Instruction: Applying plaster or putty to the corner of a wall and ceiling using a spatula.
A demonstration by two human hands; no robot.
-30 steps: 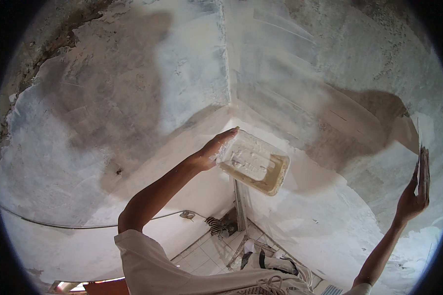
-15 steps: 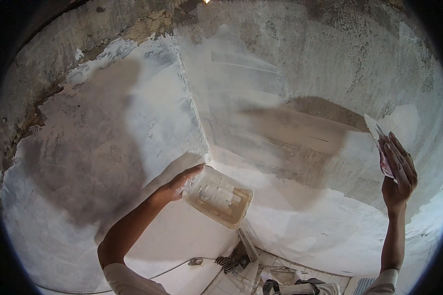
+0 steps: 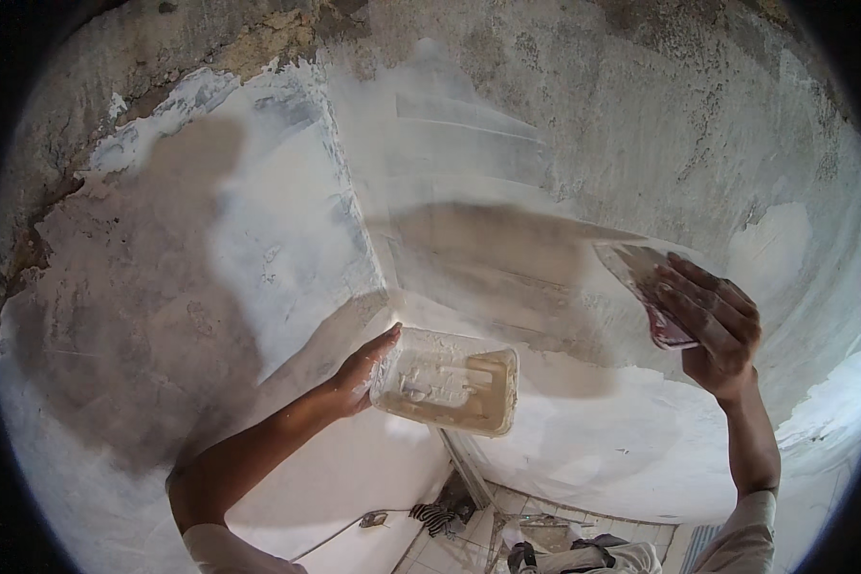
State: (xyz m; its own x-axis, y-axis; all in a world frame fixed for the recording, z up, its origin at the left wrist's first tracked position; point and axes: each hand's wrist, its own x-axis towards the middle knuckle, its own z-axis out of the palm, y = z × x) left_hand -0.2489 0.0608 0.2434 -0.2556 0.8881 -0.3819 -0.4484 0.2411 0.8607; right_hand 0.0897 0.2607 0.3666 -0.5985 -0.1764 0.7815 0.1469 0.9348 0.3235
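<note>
Tub (image 3: pixel 450 419) of plastic, smeared inside with pale paste (image 3: pixel 430 371), is grasped at its left end by the left hand (image 3: pixel 360 371), in front of the wall corner (image 3: pixel 353 196). A scraper (image 3: pixel 631 272) is clasped by the right hand (image 3: pixel 716 323) near the patchy right wall (image 3: pixel 631 143); whether contact is made cannot be told.

Beige tub (image 3: pixel 450 417), partly red scraper (image 3: pixel 633 272), black-and-white striped cloth (image 3: pixel 433 518)
</note>
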